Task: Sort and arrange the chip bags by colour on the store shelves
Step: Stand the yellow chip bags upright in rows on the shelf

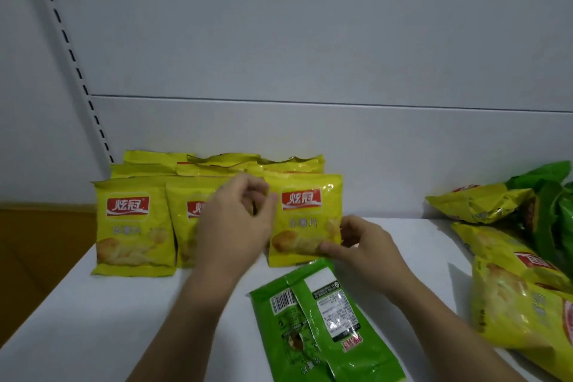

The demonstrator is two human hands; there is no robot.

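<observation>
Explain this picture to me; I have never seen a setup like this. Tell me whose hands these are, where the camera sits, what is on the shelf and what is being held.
There is no machine here. A person wears a wide-angle camera on the head, so the single picture looks down at their own two hands. On the white shelf, yellow chip bags stand upright in rows at the back. The right hand pinches the lower corner of the rightmost front bag. The left hand is curled near that bag's top; whether it grips anything is unclear. A green bag lies flat in front, label side up. A mixed pile of yellow and green bags lies at the right.
</observation>
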